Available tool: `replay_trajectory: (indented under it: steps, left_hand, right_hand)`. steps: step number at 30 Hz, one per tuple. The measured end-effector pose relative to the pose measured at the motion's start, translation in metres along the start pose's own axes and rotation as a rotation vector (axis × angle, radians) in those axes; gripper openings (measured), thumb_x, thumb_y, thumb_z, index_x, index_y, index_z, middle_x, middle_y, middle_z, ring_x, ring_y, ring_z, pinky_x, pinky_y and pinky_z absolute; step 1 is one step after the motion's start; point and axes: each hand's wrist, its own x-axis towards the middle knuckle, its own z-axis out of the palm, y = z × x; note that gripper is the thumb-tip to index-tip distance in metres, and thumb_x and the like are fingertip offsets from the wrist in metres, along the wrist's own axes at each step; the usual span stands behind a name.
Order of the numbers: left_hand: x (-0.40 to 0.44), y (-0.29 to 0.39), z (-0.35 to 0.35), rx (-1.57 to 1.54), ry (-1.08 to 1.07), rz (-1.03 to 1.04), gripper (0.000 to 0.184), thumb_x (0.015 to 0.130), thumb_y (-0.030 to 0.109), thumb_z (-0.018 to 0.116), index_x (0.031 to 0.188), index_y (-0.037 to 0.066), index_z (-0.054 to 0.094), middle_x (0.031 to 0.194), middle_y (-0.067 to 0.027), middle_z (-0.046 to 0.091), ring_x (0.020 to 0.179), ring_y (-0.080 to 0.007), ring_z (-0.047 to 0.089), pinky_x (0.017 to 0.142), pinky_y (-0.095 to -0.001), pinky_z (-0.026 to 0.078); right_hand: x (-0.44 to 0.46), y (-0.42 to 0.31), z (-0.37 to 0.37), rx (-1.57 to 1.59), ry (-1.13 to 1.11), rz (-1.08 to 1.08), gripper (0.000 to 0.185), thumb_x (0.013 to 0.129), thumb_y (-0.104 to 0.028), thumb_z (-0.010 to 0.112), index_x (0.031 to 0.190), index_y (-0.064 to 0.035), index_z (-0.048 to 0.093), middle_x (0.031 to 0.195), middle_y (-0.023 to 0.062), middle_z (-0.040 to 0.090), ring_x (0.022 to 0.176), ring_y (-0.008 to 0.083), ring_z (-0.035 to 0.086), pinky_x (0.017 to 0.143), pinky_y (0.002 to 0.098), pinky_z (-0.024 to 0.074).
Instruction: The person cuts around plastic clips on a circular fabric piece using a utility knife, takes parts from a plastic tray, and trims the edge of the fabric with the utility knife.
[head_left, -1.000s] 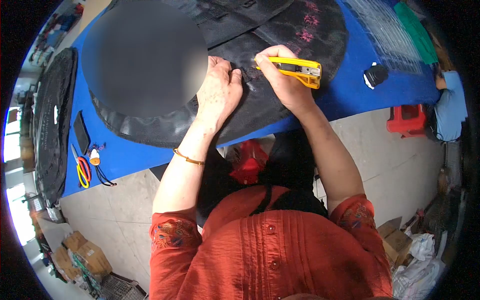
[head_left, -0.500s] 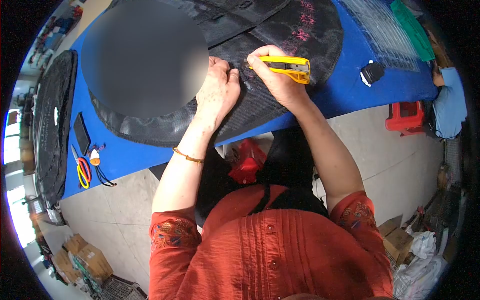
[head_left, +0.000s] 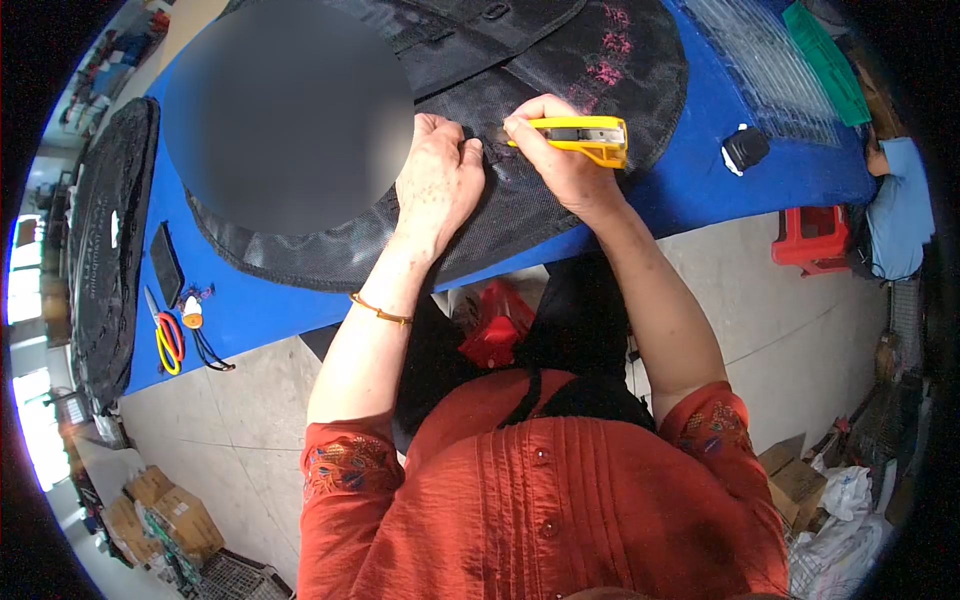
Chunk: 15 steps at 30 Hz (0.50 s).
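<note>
A large black mesh fabric piece (head_left: 500,215) with pink marks lies on the blue table (head_left: 270,318). My right hand (head_left: 565,165) grips a yellow utility knife (head_left: 590,137), its tip end pointing left and close to the fabric. Just left of the knife, my left hand (head_left: 440,175) rests on the fabric with its fingers curled and pressed together; whether it pinches the cloth is too small to tell. A blurred round patch covers much of the fabric to the upper left.
Scissors (head_left: 170,342), a dark flat case (head_left: 166,264) and a small bottle (head_left: 192,312) lie at left, beside a black folded bundle (head_left: 105,260). At right are a black-and-white item (head_left: 745,150), clear strips (head_left: 775,75), a red stool (head_left: 810,240) and a person's blue sleeve (head_left: 900,210).
The knife in my right hand has moved left overall, with a slight shift back right most recently. My left hand has stayed nearly in place on the fabric.
</note>
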Motion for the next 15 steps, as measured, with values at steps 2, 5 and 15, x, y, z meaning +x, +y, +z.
replay_trajectory:
  steps: [2,5,15]
  left_hand:
    - [0.0002,-0.0005,0.0001,0.001,0.002,0.001,0.017,0.083,0.013,0.072,0.089,-0.002,0.068,0.106,-0.0178,0.063,0.102,-0.0359,0.055,0.093,-0.0435,0.045]
    - [0.0001,-0.0010,0.0006,0.005,0.002,0.010,0.017,0.083,0.013,0.072,0.089,-0.002,0.068,0.106,-0.0180,0.063,0.102,-0.0358,0.055,0.093,-0.0432,0.045]
    - [0.0005,0.0002,-0.0005,0.006,-0.001,-0.001,0.018,0.083,0.014,0.072,0.088,-0.003,0.068,0.106,-0.0185,0.063,0.102,-0.0366,0.055,0.093,-0.0436,0.045]
  right_hand:
    - [-0.0004,0.0011,-0.0004,-0.027,-0.009,-0.015,0.011,0.092,-0.014,0.068,0.089,-0.0041,0.063,0.085,0.0075,0.064,0.080,0.0209,0.066,0.073,0.0328,0.0515]
    - [-0.0001,-0.0018,-0.0011,-0.036,-0.010,-0.017,0.011,0.092,-0.013,0.067,0.088,-0.0040,0.062,0.084,0.0074,0.064,0.079,0.0213,0.065,0.072,0.0331,0.0515]
    - [-0.0008,-0.0066,-0.0019,-0.025,0.011,-0.019,0.012,0.090,-0.013,0.067,0.086,-0.0041,0.061,0.080,0.0080,0.063,0.076,0.0228,0.065,0.071,0.0339,0.0516]
